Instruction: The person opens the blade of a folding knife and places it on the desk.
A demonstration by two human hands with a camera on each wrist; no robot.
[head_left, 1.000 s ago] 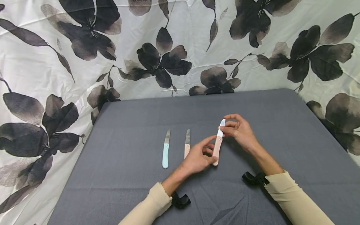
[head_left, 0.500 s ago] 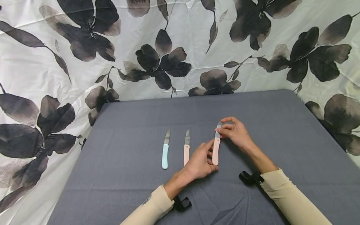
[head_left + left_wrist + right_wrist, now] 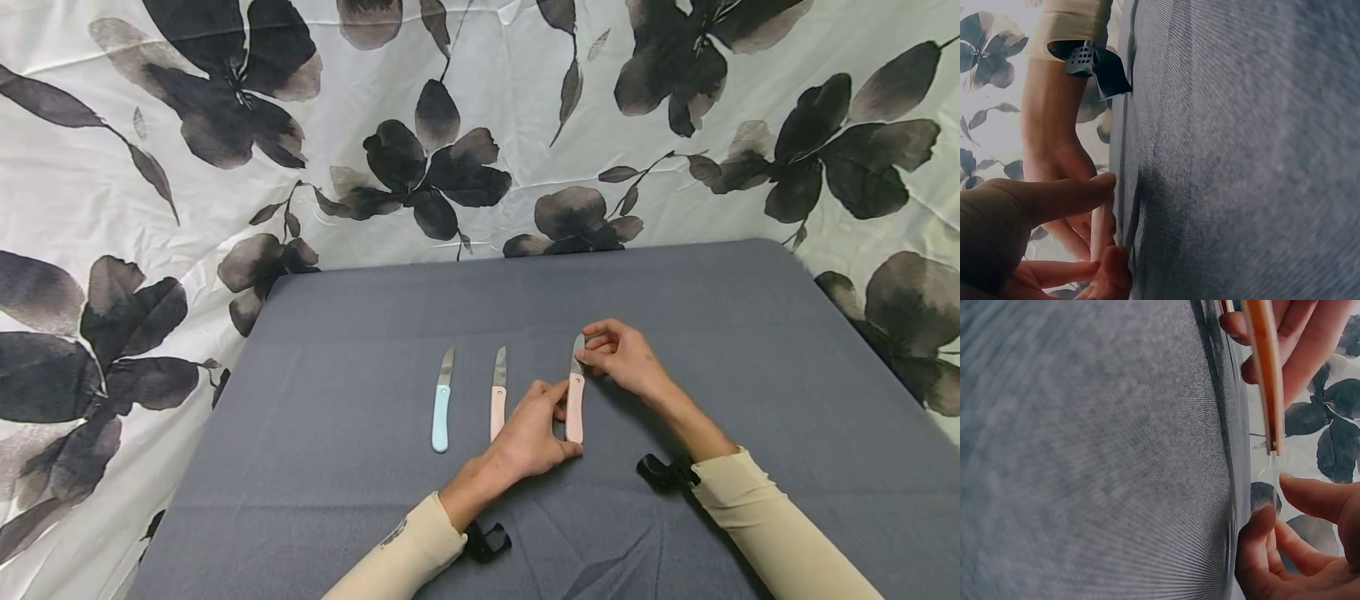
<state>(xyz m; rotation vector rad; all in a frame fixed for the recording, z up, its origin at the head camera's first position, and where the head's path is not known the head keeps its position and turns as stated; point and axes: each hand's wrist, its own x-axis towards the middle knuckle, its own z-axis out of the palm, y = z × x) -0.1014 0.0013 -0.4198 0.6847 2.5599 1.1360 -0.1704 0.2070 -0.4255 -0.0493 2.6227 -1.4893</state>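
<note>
Three small knives lie in a row on the grey table (image 3: 375, 517): a light-blue-handled knife (image 3: 442, 404), a pink-handled knife (image 3: 498, 398), and a third pink-handled knife (image 3: 576, 397) on the right, which both hands hold. My left hand (image 3: 536, 433) pinches its handle (image 3: 1264, 369) near the butt between thumb and fingers. The right hand (image 3: 618, 354) pinches the blade (image 3: 1270, 464) at the far end. This knife sits low, at or just above the cloth, parallel to the other two. In the left wrist view my left fingers (image 3: 1066, 197) close around the pale handle (image 3: 1101, 228).
A white sheet printed with dark flowers (image 3: 420, 158) hangs behind and around the table. Black wrist straps (image 3: 663, 472) sit by both cream sleeves (image 3: 772, 533). Bare grey cloth spreads to the right and toward the front edge.
Both hands have lowered the third knife from a raised, tilted hold down toward the cloth, and shifted it slightly left into line with the other two.
</note>
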